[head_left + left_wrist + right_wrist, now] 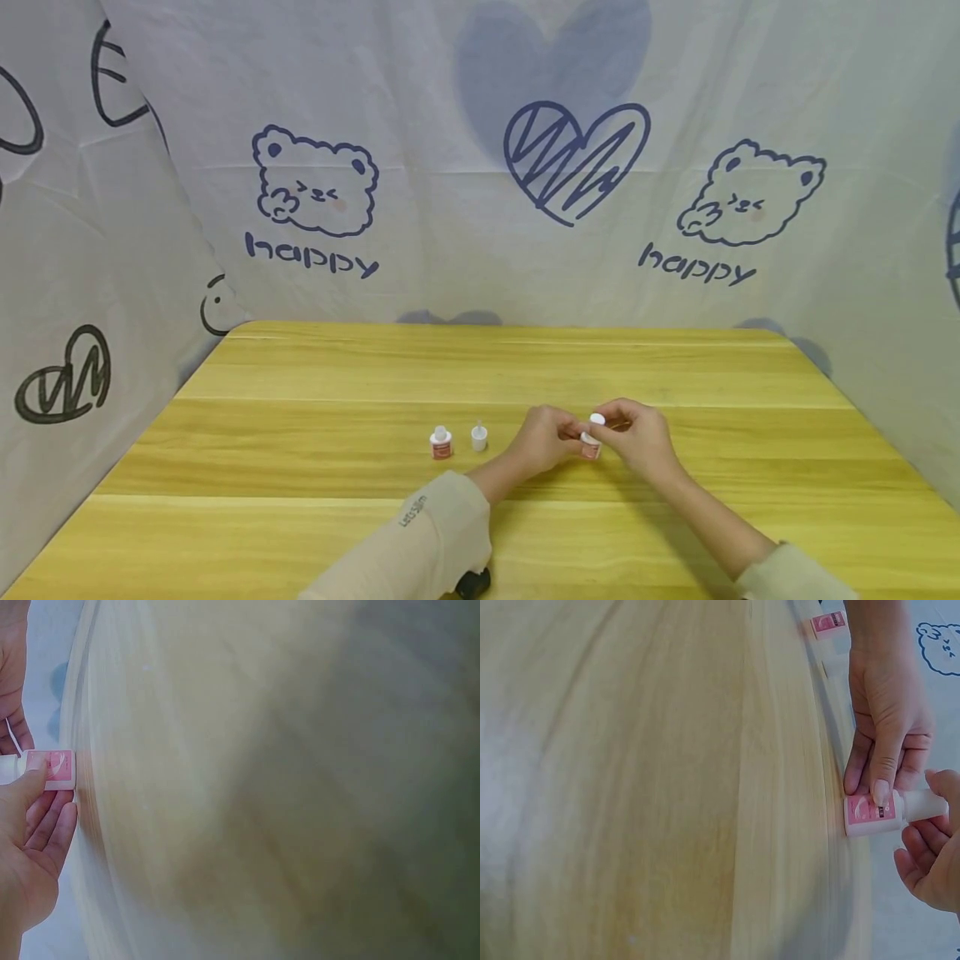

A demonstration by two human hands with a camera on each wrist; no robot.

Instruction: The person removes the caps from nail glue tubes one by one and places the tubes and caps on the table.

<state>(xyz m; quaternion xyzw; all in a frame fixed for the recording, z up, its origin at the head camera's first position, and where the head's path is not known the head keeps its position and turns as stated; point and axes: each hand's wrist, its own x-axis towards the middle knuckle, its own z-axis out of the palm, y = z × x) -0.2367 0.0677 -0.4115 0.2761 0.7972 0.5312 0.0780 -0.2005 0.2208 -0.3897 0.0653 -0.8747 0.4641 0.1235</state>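
My left hand (542, 437) grips a small white bottle (591, 451) with a pink-red label, right of the table's middle. In the right wrist view its thumb presses on the bottle's label (862, 811). Fingers of my right hand (642, 435) pinch the white cap (597, 418) at the bottle's top; whether it is screwed tight cannot be told. The bottle stands upright, its base at or close to the tabletop. Farther left, a matching bottle (441, 447) stands with its cap off. Beside it sits a white cap (479, 439), open side up, a thin stem rising from it.
The wood-grain table (300, 467) fills the lower part of the head view. Behind it and along its sides hangs a white cloth (442, 217) with bear and heart drawings. A dark object (473, 583) shows by the left sleeve.
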